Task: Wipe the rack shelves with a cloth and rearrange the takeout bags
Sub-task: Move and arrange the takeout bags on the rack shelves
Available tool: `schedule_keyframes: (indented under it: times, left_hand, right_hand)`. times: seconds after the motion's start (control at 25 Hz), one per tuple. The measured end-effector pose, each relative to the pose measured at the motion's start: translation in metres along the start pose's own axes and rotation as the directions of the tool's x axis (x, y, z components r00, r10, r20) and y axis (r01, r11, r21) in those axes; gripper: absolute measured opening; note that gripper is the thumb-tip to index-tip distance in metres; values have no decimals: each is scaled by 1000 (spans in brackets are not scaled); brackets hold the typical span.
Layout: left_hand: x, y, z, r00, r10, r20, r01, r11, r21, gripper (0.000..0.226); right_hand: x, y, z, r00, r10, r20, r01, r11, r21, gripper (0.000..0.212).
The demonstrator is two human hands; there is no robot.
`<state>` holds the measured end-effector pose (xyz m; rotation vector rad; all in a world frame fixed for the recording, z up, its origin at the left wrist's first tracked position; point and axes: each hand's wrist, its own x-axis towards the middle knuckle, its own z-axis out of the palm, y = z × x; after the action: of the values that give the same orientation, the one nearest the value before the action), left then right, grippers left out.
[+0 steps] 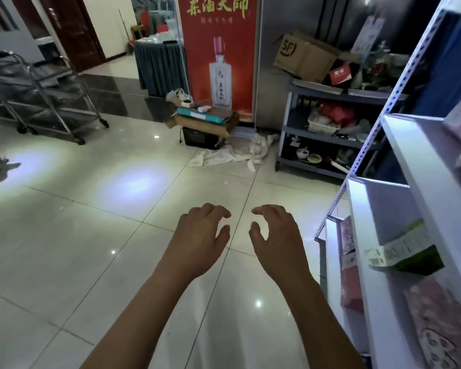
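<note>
Your left hand (pixel 201 233) and right hand (pixel 276 233) are hovering side by side over the tiled floor (pixel 91 235), palms down, fingers loosely curled and thumbs pointing toward each other across a small gap. Neither is holding anything; both are relaxed and empty, with the forearms reaching straight out from you.

The white rack (pixel 399 209) is standing just to the right of your right hand, its shelves running away along the frame's edge. The pink patterned takeout bags (pixel 437 323) are sitting on the rack's lower shelves, and a green-and-white box (pixel 405 259) is lying tilted on the shelf above them, its corner jutting past the shelf's front edge.

Here is where you are risking trouble. You are carrying no cloth, and the only fabric showing is a crumpled white cloth (pixel 232 154) lying on the floor well to the left of the rack's far end; I cannot tell whether it is the one meant for wiping. Using floor linen would probably be dirtying the shelves rather than cleaning them. Swinging your right arm toward the rack without looking could be knocking that jutting box off. The glossy tiles may also be slippery as you are turning.
</note>
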<state>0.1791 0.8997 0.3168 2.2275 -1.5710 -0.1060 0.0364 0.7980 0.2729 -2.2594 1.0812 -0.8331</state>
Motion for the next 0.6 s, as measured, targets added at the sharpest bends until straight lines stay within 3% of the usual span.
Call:
schedule_keyframes:
  times: [0.16,0.4,0.6]
  left_hand:
    - [94,-16,18,993,117,1,-117,992,-39,27]
    - [234,-50,27,962,264,74,-254,960,-119,26]
    - [346,-19,43,863,490,123,-448,856,-258,23]
  right_hand:
    - [69,29,10,994,89,-65,-99,983,-155,31]
    - [175,45,22,949,244,-199,-290,923,-254,32]
    - [225,65,3,834,384,-396,-496,836,-234,30]
